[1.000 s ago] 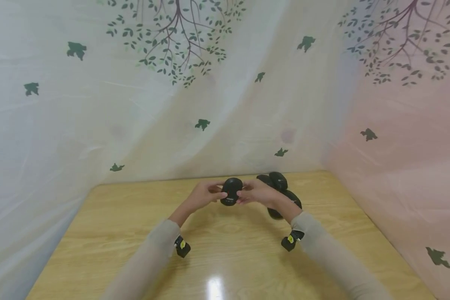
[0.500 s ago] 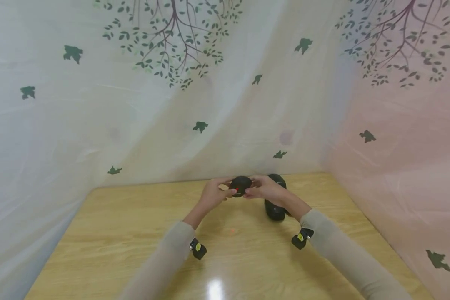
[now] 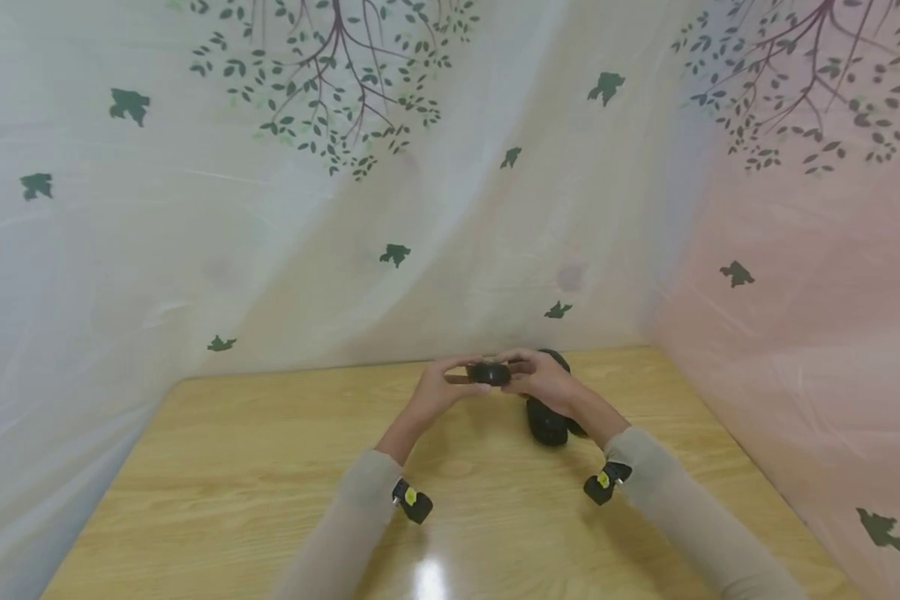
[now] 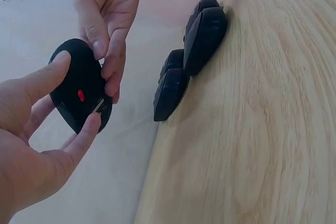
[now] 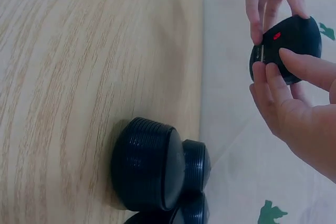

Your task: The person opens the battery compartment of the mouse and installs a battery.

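Between both hands, above the far part of the table, is a black computer mouse (image 3: 489, 374). Its underside, with a glowing red sensor light, shows in the left wrist view, where the mouse (image 4: 83, 74) hangs tilted. My left hand (image 3: 437, 393) grips one side between thumb and fingers. From the opposite side my right hand (image 3: 546, 385) pinches it, thumb on one face and fingers along the edge. Several more black mice (image 3: 547, 423) lie in a cluster beneath and behind the right hand, which partly hides them in the head view.
The wooden table (image 3: 285, 467) ends at the back against a hanging cloth (image 3: 307, 275) printed with leaves and birds. In the right wrist view, the resting mice (image 5: 147, 163) stand close together and touch or overlap near the table's far edge.
The held mouse has tipped from showing a broad face to nearly edge-on in the head view. Both hands have shifted slightly right with it, and the resting mice look unmoved.
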Motion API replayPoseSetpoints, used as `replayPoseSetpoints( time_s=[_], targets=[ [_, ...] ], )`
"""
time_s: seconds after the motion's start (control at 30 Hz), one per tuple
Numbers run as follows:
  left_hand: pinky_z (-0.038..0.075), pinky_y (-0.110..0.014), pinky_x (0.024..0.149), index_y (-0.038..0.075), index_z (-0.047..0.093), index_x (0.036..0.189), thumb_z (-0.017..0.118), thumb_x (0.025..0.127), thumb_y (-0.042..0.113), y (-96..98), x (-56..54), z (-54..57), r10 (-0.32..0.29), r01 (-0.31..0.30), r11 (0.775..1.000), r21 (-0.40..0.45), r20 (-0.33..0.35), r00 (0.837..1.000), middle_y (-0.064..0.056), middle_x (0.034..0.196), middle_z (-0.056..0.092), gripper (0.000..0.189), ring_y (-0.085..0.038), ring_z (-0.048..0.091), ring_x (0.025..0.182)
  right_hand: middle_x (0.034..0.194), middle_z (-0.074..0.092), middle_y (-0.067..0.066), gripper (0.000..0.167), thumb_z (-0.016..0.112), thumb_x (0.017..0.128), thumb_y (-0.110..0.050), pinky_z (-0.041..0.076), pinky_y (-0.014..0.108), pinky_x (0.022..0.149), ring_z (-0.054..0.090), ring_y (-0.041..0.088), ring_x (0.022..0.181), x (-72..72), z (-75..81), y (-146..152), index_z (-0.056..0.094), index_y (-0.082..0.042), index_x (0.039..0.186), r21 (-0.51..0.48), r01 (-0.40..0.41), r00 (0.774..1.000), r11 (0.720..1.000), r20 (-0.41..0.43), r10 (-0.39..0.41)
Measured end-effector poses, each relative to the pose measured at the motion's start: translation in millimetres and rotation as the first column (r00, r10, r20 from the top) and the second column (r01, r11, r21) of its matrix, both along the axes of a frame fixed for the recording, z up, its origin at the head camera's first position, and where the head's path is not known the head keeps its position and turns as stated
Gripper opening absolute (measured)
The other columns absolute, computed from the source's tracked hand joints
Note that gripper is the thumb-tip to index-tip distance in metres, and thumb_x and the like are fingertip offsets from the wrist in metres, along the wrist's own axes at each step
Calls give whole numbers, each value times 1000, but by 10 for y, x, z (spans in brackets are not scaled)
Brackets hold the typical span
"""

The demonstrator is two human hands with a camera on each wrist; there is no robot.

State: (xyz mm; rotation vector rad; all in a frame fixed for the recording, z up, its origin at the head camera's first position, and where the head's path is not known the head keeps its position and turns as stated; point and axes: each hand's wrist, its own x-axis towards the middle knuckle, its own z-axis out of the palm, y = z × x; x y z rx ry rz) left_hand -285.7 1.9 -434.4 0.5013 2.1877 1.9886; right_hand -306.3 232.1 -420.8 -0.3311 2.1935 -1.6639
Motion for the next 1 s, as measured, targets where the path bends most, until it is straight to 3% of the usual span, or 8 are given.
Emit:
replayPoseSetpoints(
  time_s=[0.3, 0.5, 0.77, 1.0],
  targets=[
    [58, -42, 99, 2, 66, 129, 83, 83, 3, 184, -50, -108, 43, -41, 997, 62, -37, 998, -19, 141, 60, 49, -45, 62, 123, 151, 48, 23, 55, 61, 91, 7, 53, 31, 93, 53, 32, 135, -74, -57, 183, 48, 1, 144, -88, -83, 997, 993, -3, 83],
    [52, -48, 107, 4, 66, 131, 84, 82, 5, 336, -103, -194, 78, -73, 996, 56, -79, 994, -17, 147, 56, 52, -43, 57, 130, 162, 33, 24, 67, 62, 95, 4, 50, 35, 103, 38, 38, 147, -118, -67, 323, 34, -1, 155, -135, -165, 985, 977, 20, 169],
    [54, -48, 105, 9, 65, 133, 86, 80, 4, 581, -163, -239, 117, -115, 993, 25, -156, 981, -15, 147, 56, 57, -37, 59, 124, 165, 25, 24, 72, 66, 94, 3, 51, 29, 101, 28, 46, 151, -133, -64, 479, 30, -1, 157, -115, -122, 993, 986, -15, 121],
    [52, -41, 108, 9, 65, 134, 84, 79, 0, 762, -195, -254, 166, -165, 986, 19, -153, 974, -20, 148, 43, 59, -34, 57, 124, 164, 28, 23, 72, 67, 92, 5, 50, 23, 101, 31, 46, 149, -159, -82, 569, 33, -1, 156, -92, -81, 995, 992, -73, 74]
  ],
)
